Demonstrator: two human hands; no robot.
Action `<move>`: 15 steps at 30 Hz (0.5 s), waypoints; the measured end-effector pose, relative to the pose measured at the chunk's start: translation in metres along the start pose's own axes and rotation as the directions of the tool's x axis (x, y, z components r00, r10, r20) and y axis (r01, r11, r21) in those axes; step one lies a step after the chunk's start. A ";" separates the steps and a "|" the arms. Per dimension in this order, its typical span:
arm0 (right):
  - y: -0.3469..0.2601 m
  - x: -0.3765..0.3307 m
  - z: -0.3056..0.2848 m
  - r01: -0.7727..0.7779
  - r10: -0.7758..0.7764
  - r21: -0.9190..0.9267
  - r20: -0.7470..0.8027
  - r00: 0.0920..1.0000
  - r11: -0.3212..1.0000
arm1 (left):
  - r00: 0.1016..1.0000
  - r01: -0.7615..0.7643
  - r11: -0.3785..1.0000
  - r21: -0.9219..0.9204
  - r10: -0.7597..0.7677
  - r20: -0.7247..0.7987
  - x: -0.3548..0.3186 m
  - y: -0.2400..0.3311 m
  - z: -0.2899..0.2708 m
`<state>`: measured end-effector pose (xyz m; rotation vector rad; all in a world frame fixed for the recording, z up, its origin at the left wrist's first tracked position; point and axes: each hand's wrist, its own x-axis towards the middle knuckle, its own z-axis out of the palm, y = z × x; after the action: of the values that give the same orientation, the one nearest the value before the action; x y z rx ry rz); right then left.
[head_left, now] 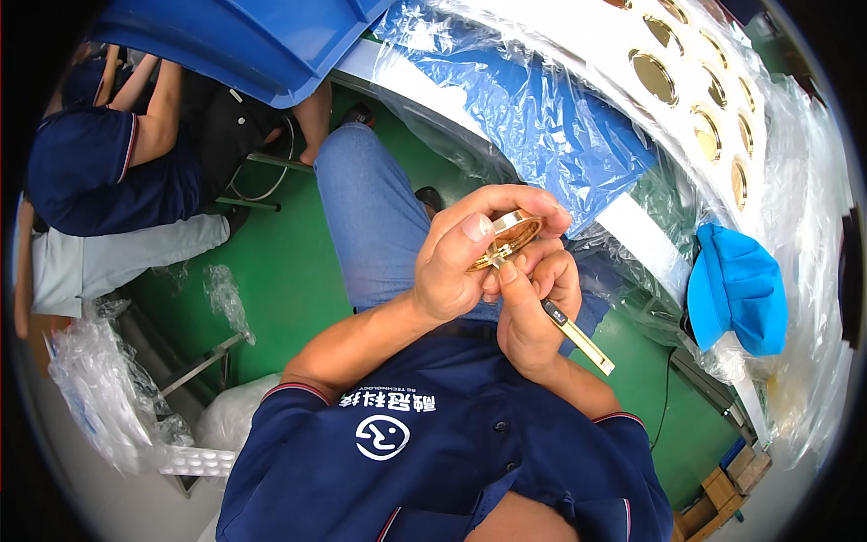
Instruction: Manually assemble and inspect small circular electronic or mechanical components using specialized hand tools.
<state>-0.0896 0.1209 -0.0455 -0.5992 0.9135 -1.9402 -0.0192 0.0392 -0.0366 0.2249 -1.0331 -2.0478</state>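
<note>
A round, shiny gold case [516,228], its hollow side showing, is gripped by my left hand [452,257], with the thumb on the near side and the fingers curled over the top. My right hand [539,312] is closed around a slim utility knife [580,337] with a pale yellow body and a dark slider. The knife's rear end sticks out below my right hand toward the lower right. Its front end is at the lower rim of the gold case, where my fingers partly hide it. Both hands meet at the case, above my lap.
At upper right, a white tray [601,29] holds several round gold pieces beside clear plastic sheeting [804,262]. A blue cap [736,289] lies below it. A large blue bin [244,41] is at upper left. Another person [99,167] sits at left, above crumpled plastic bags [104,388].
</note>
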 end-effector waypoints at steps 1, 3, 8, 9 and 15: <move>0.000 0.000 0.000 -0.020 0.021 0.036 -0.007 1.000 0.999 | 1.000 0.019 1.000 -0.025 -0.019 0.021 -0.001 0.001 -0.001; -0.001 -0.001 0.003 -0.043 0.044 0.050 -0.014 0.999 0.998 | 0.998 0.039 0.998 -0.049 -0.037 0.042 -0.001 0.000 -0.002; -0.001 0.001 0.003 -0.068 0.070 0.122 -0.020 0.997 0.990 | 0.999 -0.042 0.996 -0.076 0.043 0.008 0.000 -0.004 0.000; -0.002 0.002 0.003 -0.066 0.070 0.140 -0.023 0.997 0.988 | 0.999 -0.042 0.996 -0.076 0.043 0.009 0.000 -0.004 0.001; -0.008 0.008 -0.002 -0.043 0.055 0.160 -0.075 0.996 0.986 | 0.996 -0.092 0.995 0.027 0.091 0.010 0.004 -0.002 -0.001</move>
<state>-0.0986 0.1172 -0.0402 -0.4068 0.8058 -1.9814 -0.0223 0.0358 -0.0380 0.1800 -1.0584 -1.9549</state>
